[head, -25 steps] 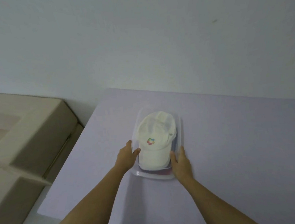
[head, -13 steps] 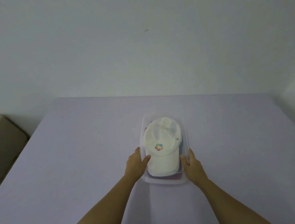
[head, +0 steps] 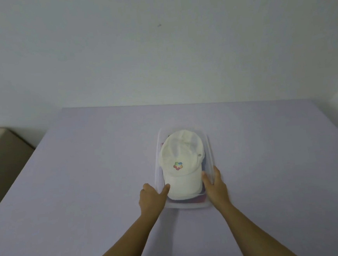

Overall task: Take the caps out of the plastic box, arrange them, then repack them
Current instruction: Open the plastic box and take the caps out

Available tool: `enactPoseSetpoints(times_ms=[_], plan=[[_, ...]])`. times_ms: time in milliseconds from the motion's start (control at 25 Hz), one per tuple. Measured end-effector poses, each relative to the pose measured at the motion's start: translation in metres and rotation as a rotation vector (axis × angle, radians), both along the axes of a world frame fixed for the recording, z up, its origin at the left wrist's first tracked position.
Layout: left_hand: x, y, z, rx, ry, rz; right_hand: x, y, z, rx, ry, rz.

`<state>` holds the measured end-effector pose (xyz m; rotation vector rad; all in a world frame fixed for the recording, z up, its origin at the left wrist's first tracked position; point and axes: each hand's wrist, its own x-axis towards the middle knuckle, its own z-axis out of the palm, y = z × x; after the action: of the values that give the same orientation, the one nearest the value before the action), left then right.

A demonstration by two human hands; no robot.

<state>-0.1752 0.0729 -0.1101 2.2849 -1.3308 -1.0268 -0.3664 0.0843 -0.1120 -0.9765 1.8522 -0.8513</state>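
Lavender flat worktop (head: 87, 174) recorded in front of a pale plain wall (head: 157, 48); a clear rectangular plastic box (head: 209, 145) is set on it, about midway between the left and right edges and well apart from the far edge, long side running near to far. A white fabric baseball cap (head: 181, 153) with a small multicoloured emblem on its front is seen lying uppermost in the box, brim toward the near end, crown toward the far end; under the brim a dark red cloth item (head: 192, 201) is partly exposed, kind not determinable. The left hand (head: 151, 198) is held at the left wall of the box by its near corner; the thumb is hooked over the rim and touches the brim edge, fingers curled outside, so the wall is pinched. The right hand (head: 216, 188) is placed at the right wall; the thumb lies inside beside the brim, fingers are laid along the outside, so the wall is gripped. A beige padded piece of furniture (head: 2, 153) is noted beyond the left edge of the worktop; a small dark mark (head: 159, 25) is noted on the wall.
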Motion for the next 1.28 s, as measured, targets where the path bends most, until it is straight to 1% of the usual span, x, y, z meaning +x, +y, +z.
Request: enactPoseSetpoints(times_ms=[80, 160, 360, 720, 1000, 1160, 1280], plan=[[-0.001, 0.0, -0.002, 0.033, 0.043, 0.063, 0.001, -0.001, -0.001, 0.001, 0.025, 0.0], [-0.002, -0.001, -0.002, 0.023, 0.077, 0.112, 0.0, -0.002, -0.003, 0.011, 0.052, 0.01], [-0.005, 0.005, 0.002, -0.012, 0.13, 0.146, 0.002, -0.002, -0.005, 0.025, 0.068, 0.031], [0.003, -0.003, 0.011, 0.121, 0.217, 0.177, 0.002, -0.002, -0.003, 0.036, 0.089, 0.033], [0.001, -0.001, 0.014, 0.108, 0.198, 0.146, 0.002, -0.003, -0.001, 0.04, 0.067, 0.037], [0.004, -0.002, 0.023, 0.068, 0.154, 0.018, -0.001, -0.005, 0.0, 0.041, 0.029, 0.024], [0.006, -0.001, 0.027, 0.08, 0.136, -0.012, -0.001, -0.001, 0.003, 0.031, 0.0, 0.025]])
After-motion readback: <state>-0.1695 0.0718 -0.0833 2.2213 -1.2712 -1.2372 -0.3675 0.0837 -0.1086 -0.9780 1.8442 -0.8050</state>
